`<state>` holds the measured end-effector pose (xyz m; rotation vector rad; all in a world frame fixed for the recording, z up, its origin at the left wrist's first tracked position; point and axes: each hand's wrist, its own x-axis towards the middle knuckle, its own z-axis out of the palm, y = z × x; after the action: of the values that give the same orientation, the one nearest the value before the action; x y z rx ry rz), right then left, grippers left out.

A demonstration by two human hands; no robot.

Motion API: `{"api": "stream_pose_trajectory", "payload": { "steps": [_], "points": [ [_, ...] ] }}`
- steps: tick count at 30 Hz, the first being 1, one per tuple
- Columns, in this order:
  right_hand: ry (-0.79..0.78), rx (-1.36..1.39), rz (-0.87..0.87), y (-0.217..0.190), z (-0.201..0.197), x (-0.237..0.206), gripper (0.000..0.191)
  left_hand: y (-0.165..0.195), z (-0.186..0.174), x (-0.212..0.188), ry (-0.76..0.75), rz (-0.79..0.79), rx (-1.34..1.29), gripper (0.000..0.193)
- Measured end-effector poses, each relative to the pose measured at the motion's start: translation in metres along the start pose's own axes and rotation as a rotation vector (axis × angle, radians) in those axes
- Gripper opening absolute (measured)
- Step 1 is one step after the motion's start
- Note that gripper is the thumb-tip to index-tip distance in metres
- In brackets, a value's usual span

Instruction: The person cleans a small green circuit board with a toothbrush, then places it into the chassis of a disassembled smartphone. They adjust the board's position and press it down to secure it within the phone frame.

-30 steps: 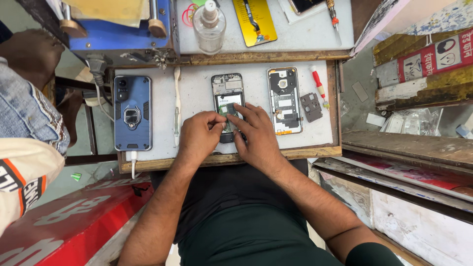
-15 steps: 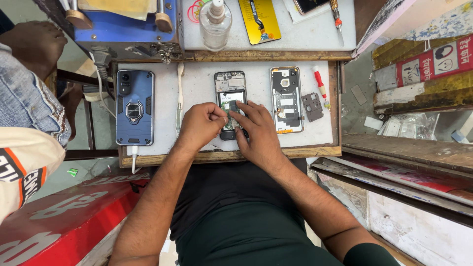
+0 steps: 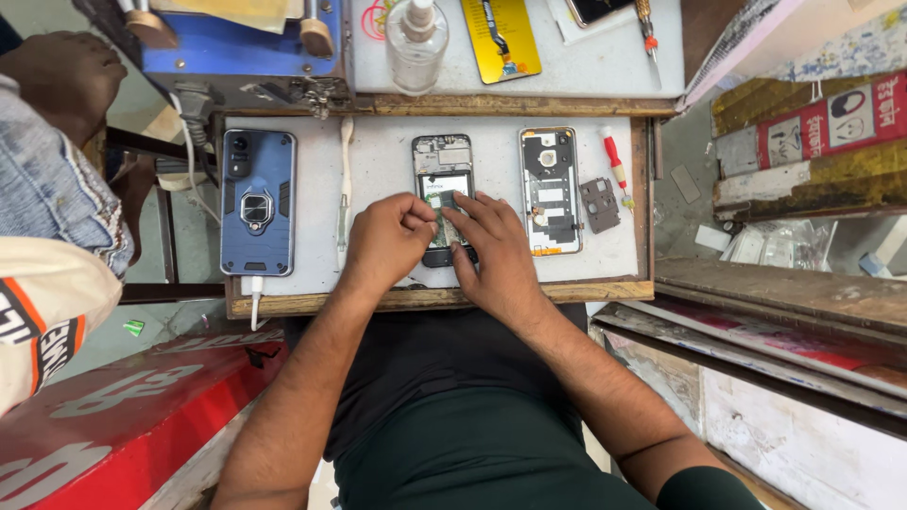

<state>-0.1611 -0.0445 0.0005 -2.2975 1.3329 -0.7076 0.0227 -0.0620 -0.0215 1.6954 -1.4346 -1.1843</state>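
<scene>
1. A person's left hand (image 3: 389, 238) and right hand (image 3: 493, 253) are working together over an opened phone (image 3: 444, 194) lying flat on the white bench (image 3: 378, 161), its back removed and its board exposed
2. The left grip is pinching together at the phone's left edge, though what sits between the fingertips is too small to tell; the right grip is lying spread, fingers (image 3: 472, 210) pressing on the phone's lower half
3. Just right of the grips, a removed back frame (image 3: 550, 191) is lying beside a small dark plate (image 3: 600, 204) and a red-handled screwdriver (image 3: 616, 168)
4. Well left of the grips, a blue cased phone (image 3: 257, 202) is charging on a white cable (image 3: 253, 295)
5. The open phone is looking light, stiff and fragile; holding it by its side rims, clear of the bare board, seems the safest
</scene>
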Motion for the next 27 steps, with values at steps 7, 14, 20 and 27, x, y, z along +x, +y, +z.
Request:
{"api": "stream_pose_trajectory", "payload": {
  "steps": [7,14,20,27],
  "points": [
    [0.003,0.000,0.007,-0.002,-0.002,0.001,0.051,-0.003,-0.007,0.019,-0.198,-0.199,-0.259,0.008],
    [-0.003,-0.014,-0.006,0.001,0.000,0.000,0.050,-0.018,-0.005,0.020,-0.298,-0.123,-0.407,0.007],
    [0.004,0.029,0.016,-0.001,-0.002,0.000,0.048,-0.013,-0.003,0.000,-0.111,0.045,-0.344,0.016],
    [0.019,0.005,0.013,-0.002,-0.003,-0.001,0.048,0.002,0.003,-0.023,0.131,0.082,-0.073,0.008]
  ]
}}
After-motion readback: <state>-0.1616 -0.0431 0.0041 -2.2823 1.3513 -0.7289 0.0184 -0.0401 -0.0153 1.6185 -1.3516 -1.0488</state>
